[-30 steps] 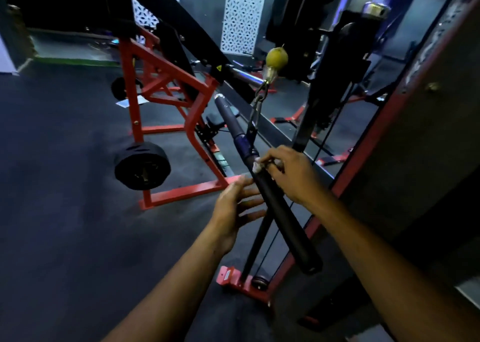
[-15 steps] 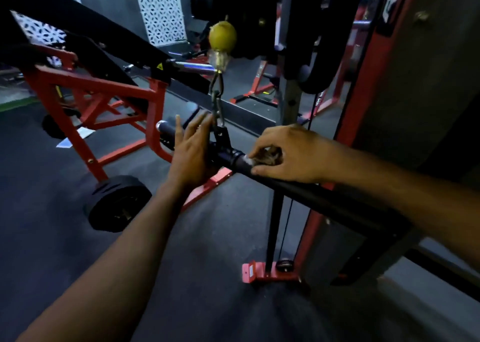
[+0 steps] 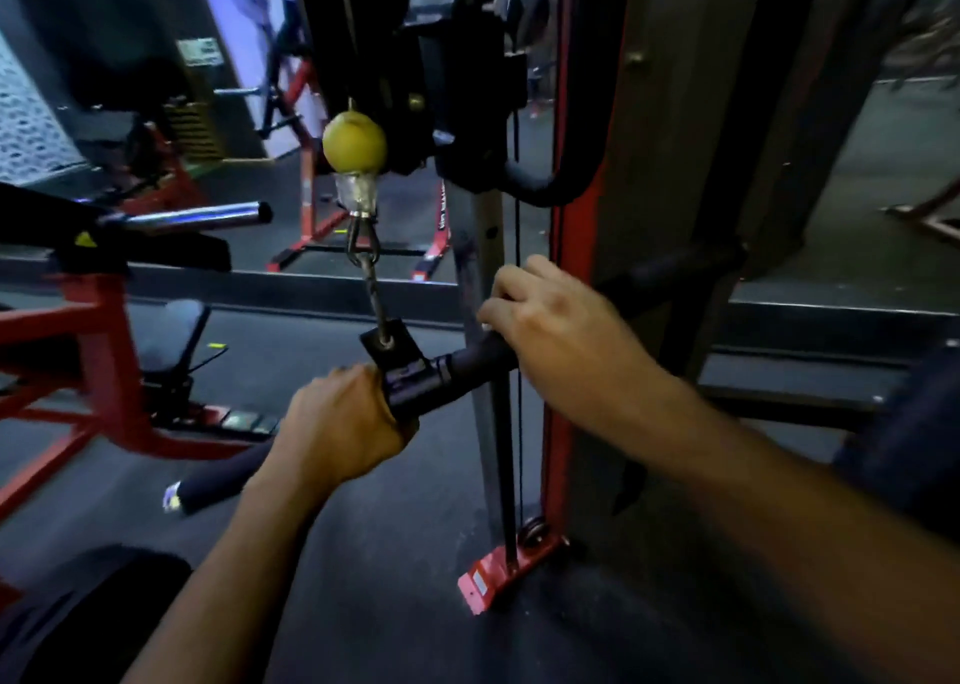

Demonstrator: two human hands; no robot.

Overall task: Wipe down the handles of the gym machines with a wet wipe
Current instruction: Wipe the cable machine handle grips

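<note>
Since half a second ago the left hand [image 3: 337, 423] has gone from resting flat on the bar [image 3: 467, 366] to closing round it, just left of the chain bracket [image 3: 392, 348]. Right hand [image 3: 558, 330] fingers [image 3: 501, 314] curl over the grip right of centre; wet wipe presumably beneath them, hidden, cannot confirm. Bar hangs from the yellow ball stop [image 3: 355, 141], long axis running lower-left to upper-right. Unwiped grip appears to lie rightward, beyond the right hand, toward the red upright [image 3: 563, 216]. Right hand nearer; left steadies.

Dim gym w/ dark floor [image 3: 363, 605], red frames [image 3: 98, 351], patterned wall panel [image 3: 26, 127].
</note>
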